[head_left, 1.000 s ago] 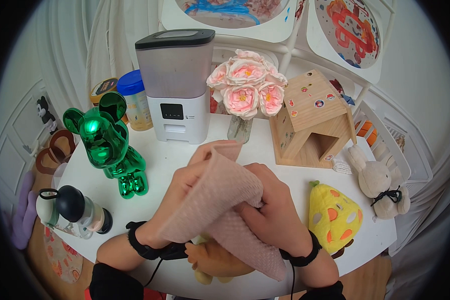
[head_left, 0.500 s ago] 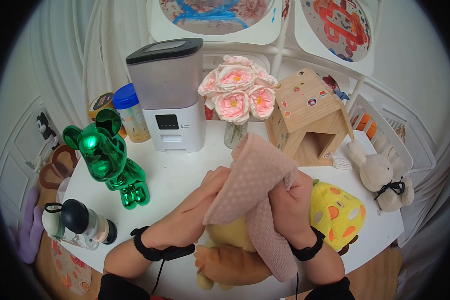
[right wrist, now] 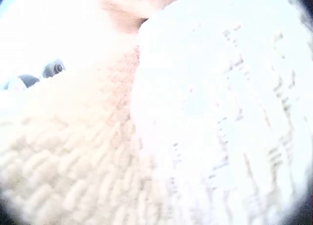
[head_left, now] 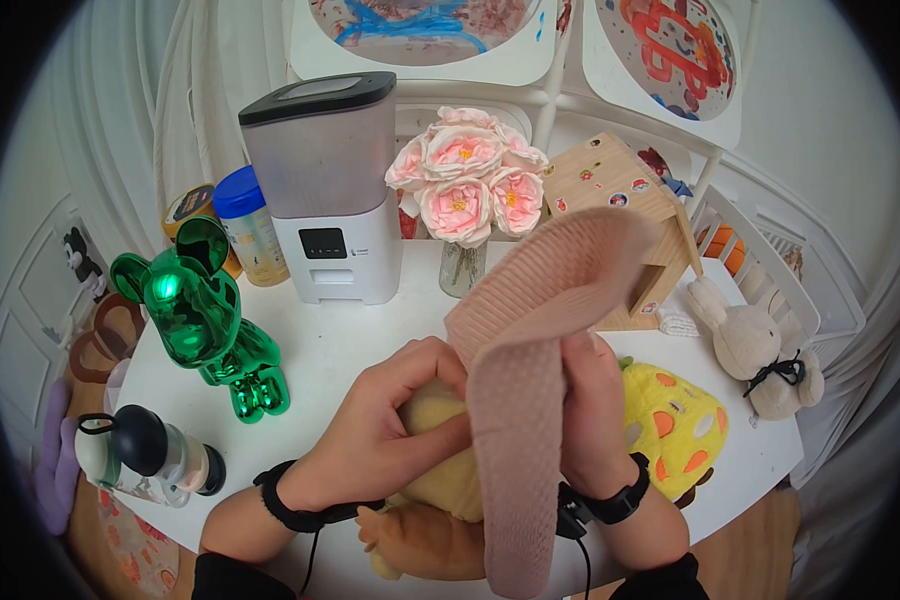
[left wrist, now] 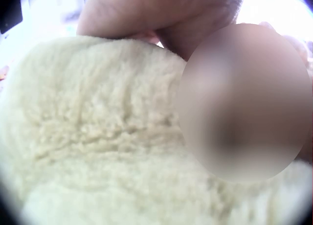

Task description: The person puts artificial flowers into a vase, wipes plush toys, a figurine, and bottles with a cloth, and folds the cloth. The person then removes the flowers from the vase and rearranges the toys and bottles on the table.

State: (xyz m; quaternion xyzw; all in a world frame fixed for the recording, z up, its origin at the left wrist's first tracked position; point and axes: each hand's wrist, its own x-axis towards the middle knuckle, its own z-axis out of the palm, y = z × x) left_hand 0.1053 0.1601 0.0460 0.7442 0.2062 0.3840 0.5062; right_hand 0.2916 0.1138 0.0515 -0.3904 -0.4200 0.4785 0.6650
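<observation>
Plush toy (head_left: 440,470): cream/yellow body with orange-brown feet, lying at the front edge of the tabletop (head_left: 350,340), under both hands; fills the left wrist view (left wrist: 98,146) as fuzzy cream pile.
Pink cloth (head_left: 530,360): waffle-knit, draped over the plush and the right hand, one end raised toward the wooden house, the other hanging past the front edge; washed out in the right wrist view (right wrist: 73,176).
Left hand (head_left: 390,430): fingers curled around the plush body, gripping it.
Right hand (head_left: 595,430): mostly under the cloth, fingers folded around it, holding it up against the plush.
Yellow spotted plush (head_left: 675,425): just right of the right hand, near the right front edge.
Beige bunny (head_left: 765,360): right edge.
Wooden house (head_left: 620,210): back right, stickers on the roof, partly hidden by the cloth.
Pink flowers (head_left: 465,185): in a glass vase, back centre.
Feeder (head_left: 325,185): grey and white, back left of the flowers.
Green bear figure (head_left: 200,315): glossy, left side.
Bottle (head_left: 145,455): on its side, left front edge.
Blue-lid can (head_left: 242,225): back left, behind the bear.
</observation>
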